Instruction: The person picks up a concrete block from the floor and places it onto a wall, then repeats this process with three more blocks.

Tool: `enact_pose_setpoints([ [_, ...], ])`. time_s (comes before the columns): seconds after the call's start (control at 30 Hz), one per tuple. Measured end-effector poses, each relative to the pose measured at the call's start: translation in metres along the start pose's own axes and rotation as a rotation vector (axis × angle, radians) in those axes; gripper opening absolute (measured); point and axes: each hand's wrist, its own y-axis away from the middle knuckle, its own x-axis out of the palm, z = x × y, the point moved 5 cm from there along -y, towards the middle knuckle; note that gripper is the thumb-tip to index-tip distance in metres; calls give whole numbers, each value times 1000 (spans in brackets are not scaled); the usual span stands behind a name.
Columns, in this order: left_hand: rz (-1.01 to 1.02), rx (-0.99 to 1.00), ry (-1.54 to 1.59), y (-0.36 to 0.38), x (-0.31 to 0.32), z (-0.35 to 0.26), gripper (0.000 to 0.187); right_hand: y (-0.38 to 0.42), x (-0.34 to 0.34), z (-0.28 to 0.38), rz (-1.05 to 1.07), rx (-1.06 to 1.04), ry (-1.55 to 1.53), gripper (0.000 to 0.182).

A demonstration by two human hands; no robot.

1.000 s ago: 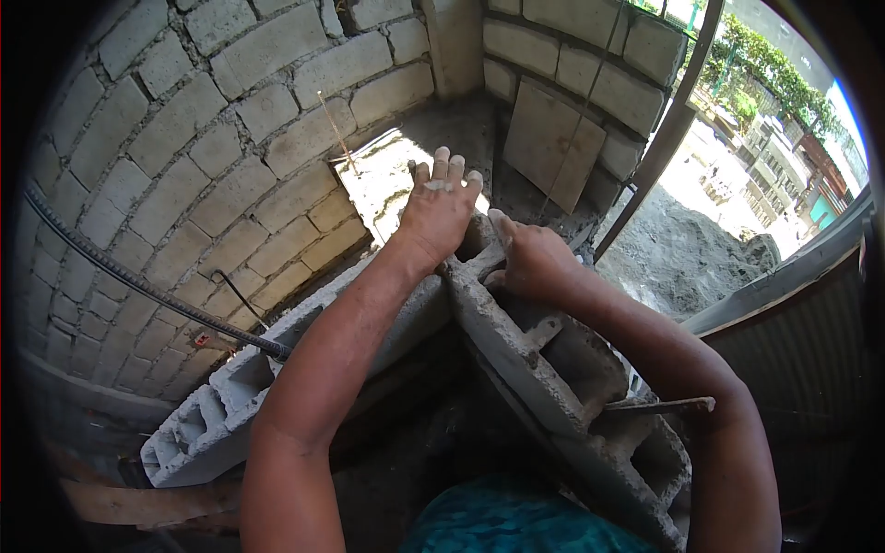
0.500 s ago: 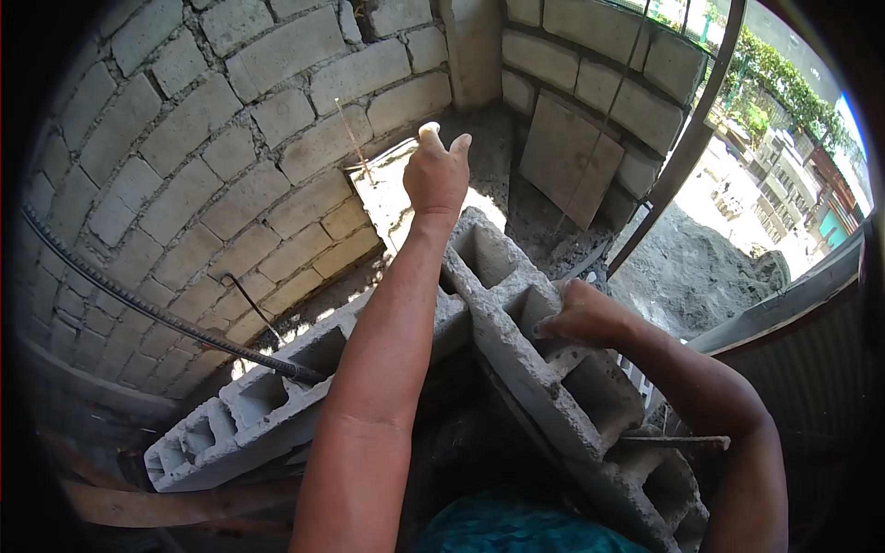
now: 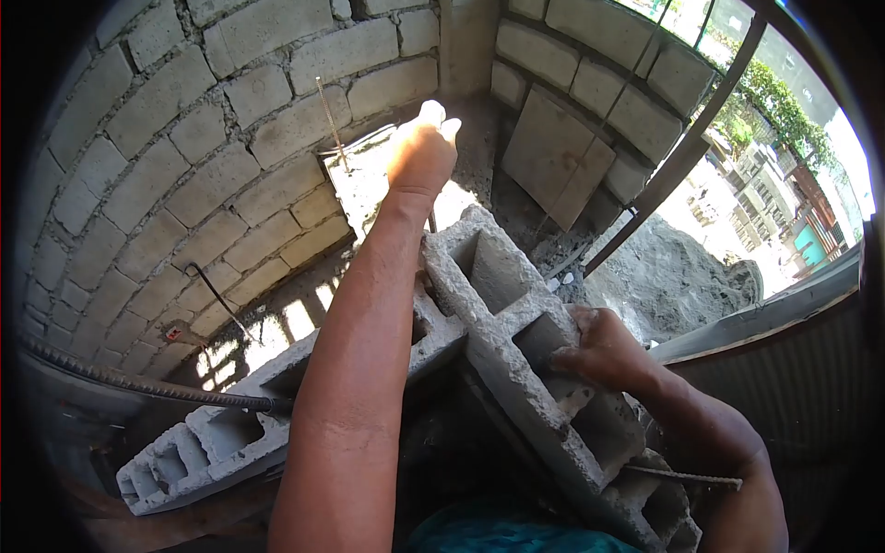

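Observation:
My left hand [image 3: 422, 152] is stretched forward above the far end of the block corner, its fingers curled together. Whether something thin is held there cannot be made out; a dark rod shows just below the wrist. My right hand [image 3: 599, 348] grips the right edge of a hollow concrete block [image 3: 502, 272], its fingers over the block's rim and cavity. That block lies on the right-hand row of the corner. Another row of hollow blocks [image 3: 198, 461] runs off to the lower left, partly behind my left forearm.
A block wall [image 3: 212, 138] rises at the left and back. A curved rebar [image 3: 147, 380] crosses the lower left. A square board [image 3: 558, 157] leans on the back wall. Grey sand [image 3: 691, 267] is heaped at the right, behind a slanted post [image 3: 678, 152]. A thin rod [image 3: 682, 476] sticks out at the lower right.
The view has shifted slightly. My left hand sits a little farther left and its fingers look more closed. My right hand stays at the block's edge.

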Motion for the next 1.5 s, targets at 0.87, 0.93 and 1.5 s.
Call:
enact_pose_setpoints([
  [0.87,1106,-285,-180,89,-36,-10,71,-24,16,-15,-138,-85,299,36],
  [0.93,1121,-286,-168,88,-35,-10,72,-18,12,-12,-134,-85,295,36],
  [1.5,1057,-321,-146,88,-27,2,57,91,4,-74,68,100,184,68],
])
